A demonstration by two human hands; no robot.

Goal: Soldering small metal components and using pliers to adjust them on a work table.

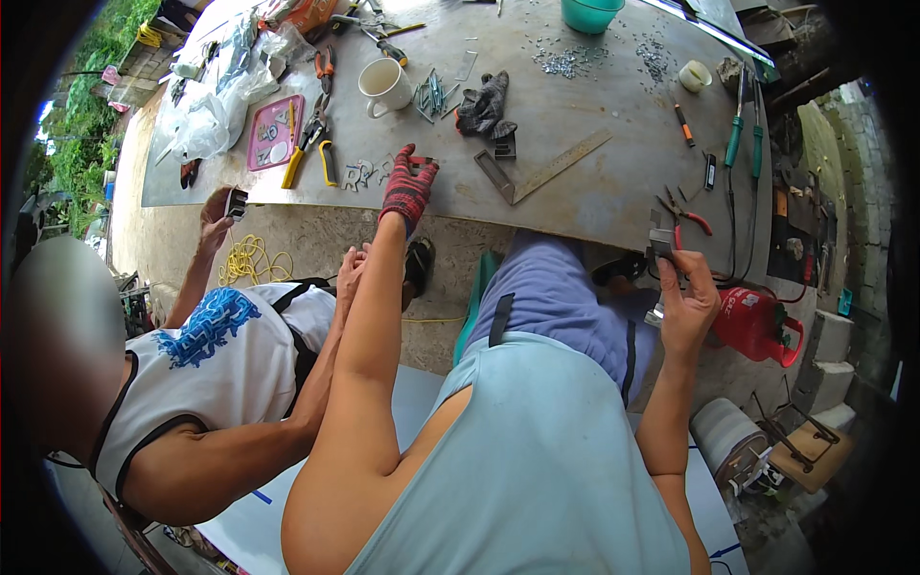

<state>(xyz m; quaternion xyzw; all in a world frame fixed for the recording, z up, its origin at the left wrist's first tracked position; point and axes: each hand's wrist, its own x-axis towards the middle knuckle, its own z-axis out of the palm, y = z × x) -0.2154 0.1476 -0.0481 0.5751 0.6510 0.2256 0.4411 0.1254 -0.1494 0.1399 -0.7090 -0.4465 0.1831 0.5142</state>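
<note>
My left hand (407, 192), in a red and black striped glove, is over the table's near edge with its fingers curled. A small dark piece shows at the fingertips, too small to name. Bare, my right hand (688, 305) is raised by the table's right front edge. It grips a small grey metal bracket (661, 240) between thumb and fingers; a shiny metal bit (655, 314) shows below the thumb side. Ahead of my left hand lie a dark grey glove (486, 103), an L-shaped steel square (565, 165) and a white mug (385, 86).
At left, a co-worker in a white top (230, 335) holds a small dark part (235, 203). Pliers (685, 213), a pink tray (275, 132), long screws (434, 98) and a green bowl (591, 13) lie on the metal table (383, 216). A red gas cylinder (752, 321) stands right.
</note>
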